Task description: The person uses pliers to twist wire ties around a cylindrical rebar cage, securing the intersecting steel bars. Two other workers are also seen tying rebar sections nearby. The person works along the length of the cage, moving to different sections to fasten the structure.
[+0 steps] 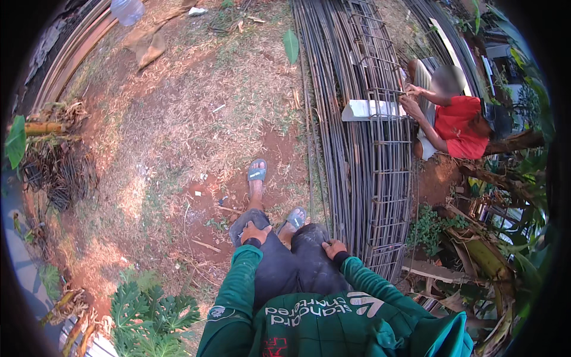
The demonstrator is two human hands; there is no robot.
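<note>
My left hand (256, 232) lies on the knee of my dark trousers, its fingers spread and holding nothing. On the other thigh rests my right hand (335, 249), fingers lying against the cloth, also with nothing in it. To my right runs a long pile of steel bars (326, 89). On top of it is a cage of bars and stirrups (389, 196), nearest to my right hand but apart from it. A pale, flat-sided piece (363, 110) lies across the bars.
Beyond the cage a person in a red shirt (461, 125) crouches, both hands at its bars. Banana stems (482, 256) stand at the right. A leafy plant (151, 315) grows at lower left, with bundled wire (59, 178) farther up. Dry grass (160, 119) covers the ground ahead.
</note>
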